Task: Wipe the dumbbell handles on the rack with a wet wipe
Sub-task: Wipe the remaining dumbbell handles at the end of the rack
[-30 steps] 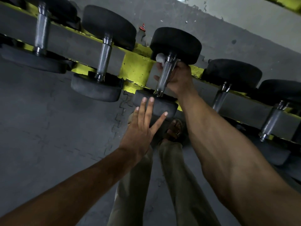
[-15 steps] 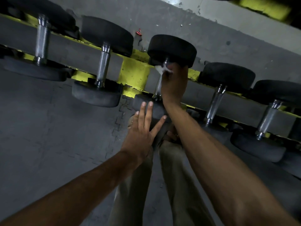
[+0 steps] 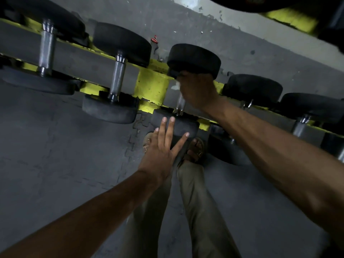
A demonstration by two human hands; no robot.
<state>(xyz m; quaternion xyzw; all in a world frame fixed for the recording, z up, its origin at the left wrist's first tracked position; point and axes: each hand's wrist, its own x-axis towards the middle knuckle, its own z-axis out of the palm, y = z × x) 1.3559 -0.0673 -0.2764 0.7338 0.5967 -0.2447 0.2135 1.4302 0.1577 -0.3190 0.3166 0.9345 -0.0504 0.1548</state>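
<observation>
At frame centre the right hand [image 3: 197, 92] was found clenched round wet wipe [image 3: 176, 87] and dumbbell handle [image 3: 179, 106], shifted up to the far head [image 3: 193, 58] within the last second. The left hand [image 3: 162, 148] was laid flat on the near head [image 3: 188, 125]. This handle was judged nearly wiped.

**Premises: gym, free-weights area**

A row of dumbbells [image 3: 122, 43] — black rubber heads, knurled steel handles [image 3: 118, 75] — sits on a yellow-and-grey rack [image 3: 151, 86]. An upper yellow tier [image 3: 290, 19] shows above. Interlocking grey floor mats [image 3: 55, 155] run beneath, against a scuffed grey wall [image 3: 186, 25].
</observation>
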